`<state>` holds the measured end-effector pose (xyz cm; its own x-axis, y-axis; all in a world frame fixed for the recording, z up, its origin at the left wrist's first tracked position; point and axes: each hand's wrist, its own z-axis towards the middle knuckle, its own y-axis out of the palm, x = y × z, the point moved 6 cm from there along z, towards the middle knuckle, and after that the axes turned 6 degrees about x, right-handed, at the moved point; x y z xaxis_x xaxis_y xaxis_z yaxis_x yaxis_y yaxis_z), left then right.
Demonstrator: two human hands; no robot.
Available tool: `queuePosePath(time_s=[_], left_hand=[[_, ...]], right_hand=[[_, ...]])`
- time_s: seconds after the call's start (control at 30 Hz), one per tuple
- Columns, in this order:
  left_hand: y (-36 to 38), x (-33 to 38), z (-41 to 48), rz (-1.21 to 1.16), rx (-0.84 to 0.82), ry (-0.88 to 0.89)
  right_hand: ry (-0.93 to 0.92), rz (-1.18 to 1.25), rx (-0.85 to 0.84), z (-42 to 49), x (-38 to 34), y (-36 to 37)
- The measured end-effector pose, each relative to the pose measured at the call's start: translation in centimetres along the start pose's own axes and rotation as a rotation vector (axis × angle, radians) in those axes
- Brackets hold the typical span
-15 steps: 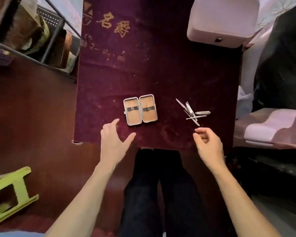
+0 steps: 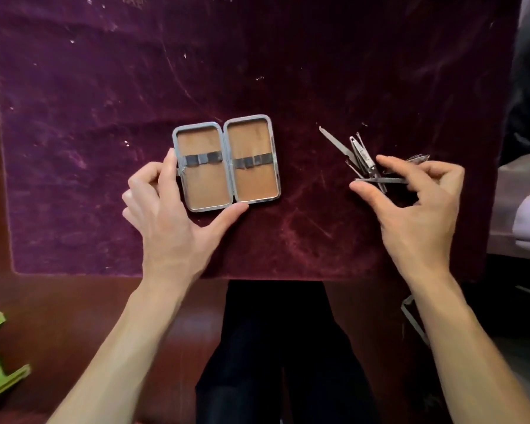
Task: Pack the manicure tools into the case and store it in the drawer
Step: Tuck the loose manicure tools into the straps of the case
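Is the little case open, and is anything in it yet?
Open and empty. The case lies flat, both halves showing, nothing under its elastic bands.

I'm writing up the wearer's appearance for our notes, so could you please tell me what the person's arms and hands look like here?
Both forearms are bare, with no sleeves in view. The left hand and right hand wear no gloves, and no rings, watch or bracelet show. The nails look short and unpainted. Dark trousers cover the legs below.

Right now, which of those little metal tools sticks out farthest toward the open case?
The long thin file, angled up-left out of the pile. Its hooked tip points toward the case, while the other tools bunch by the right hand.
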<state>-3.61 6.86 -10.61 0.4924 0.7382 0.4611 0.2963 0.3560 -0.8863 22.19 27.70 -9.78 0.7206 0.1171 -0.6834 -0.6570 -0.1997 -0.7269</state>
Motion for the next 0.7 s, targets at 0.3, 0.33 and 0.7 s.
queuePosePath(time_s=[0.3,0.33,0.7], left_hand=[[1.1,4.8,0.5,-0.038,0.025,0.061],[1.1,5.1,0.8,-0.039,0.021,0.076],[2.9,6.6,1.2,0.109,0.029,0.338]], right_hand=[[0.024,0.058,0.121,0.8,-0.4,-0.1],[0.029,0.059,0.121,0.9,-0.5,-0.1],[0.081,0.05,-0.049,1.1,1.5,-1.8]])
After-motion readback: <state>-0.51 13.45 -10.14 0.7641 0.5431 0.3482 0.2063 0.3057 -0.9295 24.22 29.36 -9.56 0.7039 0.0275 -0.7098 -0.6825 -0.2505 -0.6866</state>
